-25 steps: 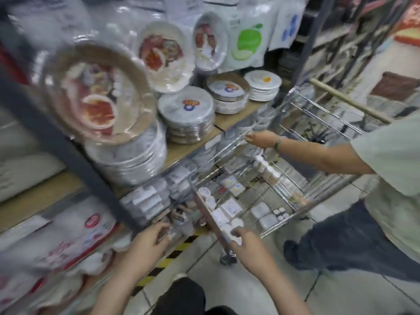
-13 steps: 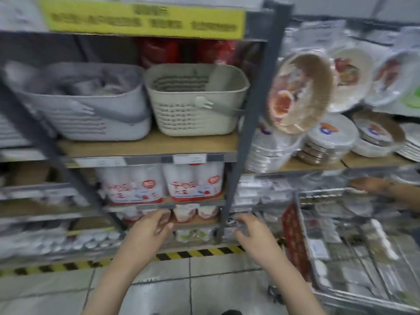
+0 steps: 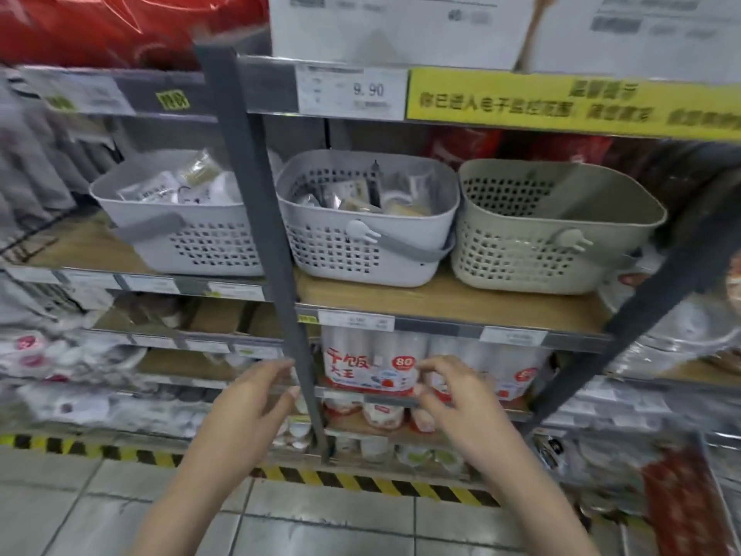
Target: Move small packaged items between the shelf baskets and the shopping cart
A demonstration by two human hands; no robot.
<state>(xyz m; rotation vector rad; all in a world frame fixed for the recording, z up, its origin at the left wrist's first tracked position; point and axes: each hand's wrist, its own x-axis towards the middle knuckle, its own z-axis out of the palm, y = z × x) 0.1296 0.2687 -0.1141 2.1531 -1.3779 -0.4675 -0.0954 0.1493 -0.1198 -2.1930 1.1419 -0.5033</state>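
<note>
Baskets: three on wooden shelf (image 3: 441, 298), left basket (image 3: 188, 238) and middle basket (image 3: 361, 250) holding small packets (image 3: 353, 194), beige basket (image 3: 553, 250) looking empty. Left hand (image 3: 244, 407) and right hand (image 3: 461, 403) raised below, fingers loosely curled, holding nothing visible, probably reaching up. Cart (image 3: 681, 495) barely visible at right.

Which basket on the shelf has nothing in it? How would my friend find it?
Find the wooden shelf under the yellow sign. Three baskets stand on it in a row. The empty one is the beige basket at the right end; the two grey baskets beside it hold small packets.
</note>
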